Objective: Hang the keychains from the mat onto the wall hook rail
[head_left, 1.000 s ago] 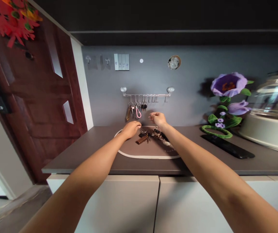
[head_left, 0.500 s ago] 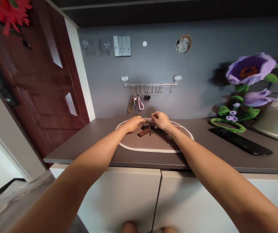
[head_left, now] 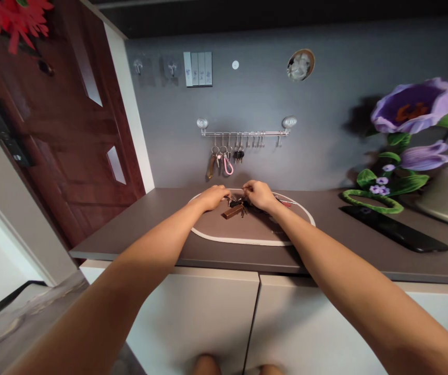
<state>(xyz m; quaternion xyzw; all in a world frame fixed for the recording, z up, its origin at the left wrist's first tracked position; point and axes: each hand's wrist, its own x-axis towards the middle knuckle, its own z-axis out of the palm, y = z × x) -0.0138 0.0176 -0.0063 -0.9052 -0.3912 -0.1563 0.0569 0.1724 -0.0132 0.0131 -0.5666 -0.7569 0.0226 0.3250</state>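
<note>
Both my hands reach to the back of an oval brown tray (head_left: 247, 237) with a pale rim on the dark counter. A heap of keys (head_left: 236, 204) lies on the tray, with a brown leather fob (head_left: 233, 211) at its front. My left hand (head_left: 213, 197) rests at the heap's left side with curled fingers touching the keys. At the heap's right side, my right hand (head_left: 259, 194) has its fingers pinched on the keys. What exactly each hand grips is hidden by the fingers.
A chrome hook rail (head_left: 245, 133) on the grey wall carries several key bunches (head_left: 224, 160). To the right lie a black flat device (head_left: 394, 228) and a purple fabric flower (head_left: 411, 135). A dark wooden door (head_left: 52, 130) stands left. White cabinet doors (head_left: 224, 323) are below.
My right hand came down from just above the heap onto the keys, and both hands closed in on them. The view drew nearer and tilted down slightly.
</note>
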